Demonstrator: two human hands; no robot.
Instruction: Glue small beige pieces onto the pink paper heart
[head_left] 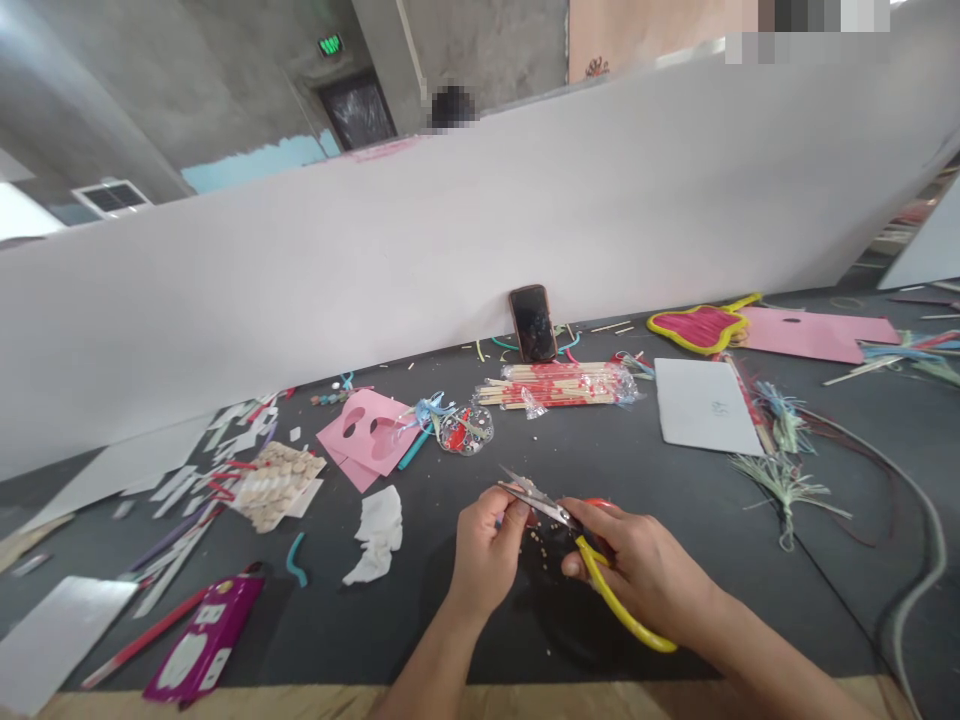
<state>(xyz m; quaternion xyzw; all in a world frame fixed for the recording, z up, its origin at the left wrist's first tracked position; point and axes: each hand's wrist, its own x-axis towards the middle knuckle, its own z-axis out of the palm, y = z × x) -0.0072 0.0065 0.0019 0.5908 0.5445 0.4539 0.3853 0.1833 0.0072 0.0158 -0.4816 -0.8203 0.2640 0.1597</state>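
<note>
My right hand [637,560] is closed around a pair of scissors [619,605] with a yellow handle; a bit of red shows under the fingers. Their metal blades point up and left, slightly apart, across the fingertips of my left hand [487,540]. That hand is closed in a pinch right at the blades. What it pinches is small and mostly hidden by the fingers and blades. Tiny pale bits [544,550] lie scattered on the dark table between my hands. A crumpled white tissue [377,535] lies to the left of my left hand.
Beyond my hands lie bundled wooden sticks [559,386] in plastic, and a phone [533,323] leans on the white partition [375,270]. Pink cut card [371,435], a board of beige slices [276,485] and a purple packet [204,640] lie left. White card [705,405] and tassels [787,485] lie right.
</note>
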